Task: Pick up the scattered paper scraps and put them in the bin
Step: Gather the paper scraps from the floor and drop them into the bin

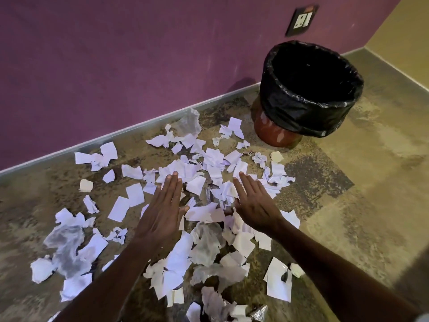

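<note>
Several white paper scraps [214, 159] lie scattered over the mottled floor, mixed with crumpled clear plastic [66, 249]. A brown bin [276, 133] lined with a black bag [308, 112] stands upright at the upper right, by the wall; its inside looks dark. My left hand [162, 212] is stretched flat over the scraps in the middle, fingers together, holding nothing. My right hand [253, 203] is flat beside it, a hand's width to the right, also holding nothing. Between the two hands lies a heap of scraps [204, 212].
A purple wall [116, 54] with a pale skirting edge runs along the far side. A wall socket [301, 19] sits above the bin. A beige wall meets the floor at the right. Bare floor [371, 182] lies right of the scraps.
</note>
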Demonstrator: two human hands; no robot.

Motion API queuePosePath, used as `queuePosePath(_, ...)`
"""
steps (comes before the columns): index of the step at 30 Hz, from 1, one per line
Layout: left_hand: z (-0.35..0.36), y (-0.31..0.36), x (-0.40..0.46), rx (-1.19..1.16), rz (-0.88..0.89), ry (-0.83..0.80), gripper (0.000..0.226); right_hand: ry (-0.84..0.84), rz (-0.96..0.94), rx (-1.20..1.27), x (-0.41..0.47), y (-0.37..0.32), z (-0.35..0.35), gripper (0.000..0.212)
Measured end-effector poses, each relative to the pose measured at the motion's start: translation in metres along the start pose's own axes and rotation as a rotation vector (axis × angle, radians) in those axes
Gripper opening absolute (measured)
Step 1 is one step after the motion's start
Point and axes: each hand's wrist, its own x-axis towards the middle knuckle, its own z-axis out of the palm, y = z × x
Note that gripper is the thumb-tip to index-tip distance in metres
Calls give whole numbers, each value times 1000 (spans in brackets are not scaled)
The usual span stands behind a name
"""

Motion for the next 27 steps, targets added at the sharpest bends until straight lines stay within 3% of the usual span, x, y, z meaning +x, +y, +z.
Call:
queuePosePath(11,38,-1,-2,-10,-18,6,77,-23,-158,-100,14,22,29,52)
queuePosePath(16,46,18,-11,-49,-39,62,84,-214,-102,-80,14,21,11,47)
queuePosePath(21,58,42,-24,-121,-57,90,91,-421,-89,-68,-24,26,11,61)
queuePosePath(27,75,53,-39,-146,25,38,87,-476,67,-77,-82,50,62,84)
